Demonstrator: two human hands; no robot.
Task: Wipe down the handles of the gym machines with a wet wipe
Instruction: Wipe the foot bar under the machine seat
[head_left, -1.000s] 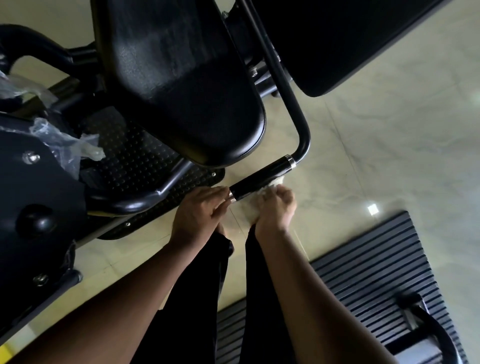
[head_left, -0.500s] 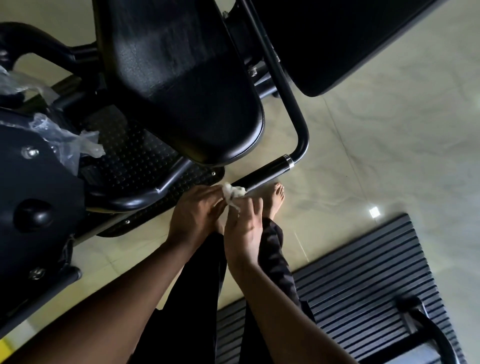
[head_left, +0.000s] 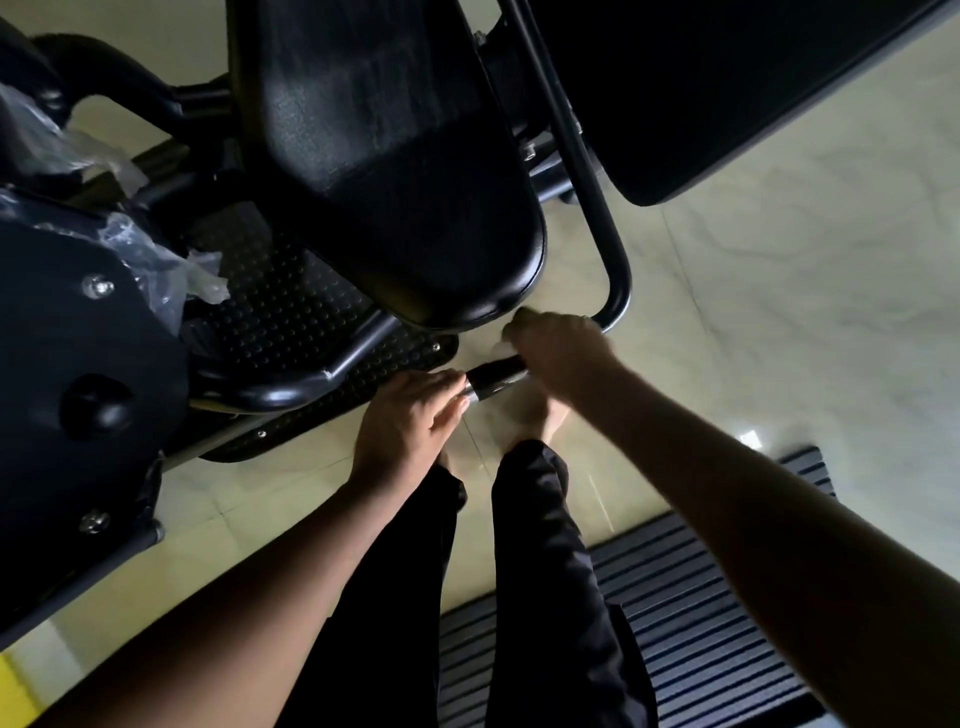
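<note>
Fingers (head_left: 527, 319) of the right hand (head_left: 563, 358) curl tight round the black handle (head_left: 496, 378), motion-blurred. A pale patch (head_left: 505, 340) at their tips is too blurred to tell as the wipe. Just left of them, the left hand (head_left: 410, 421) lies with near-straight fingers (head_left: 447, 387) touching the handle's chrome end. Above the fingers sits the black seat pad (head_left: 405, 171), and farther left the studded footplate (head_left: 291, 312). Below the handle shows a bare foot (head_left: 543, 415) on the pale floor (head_left: 779, 312).
</note>
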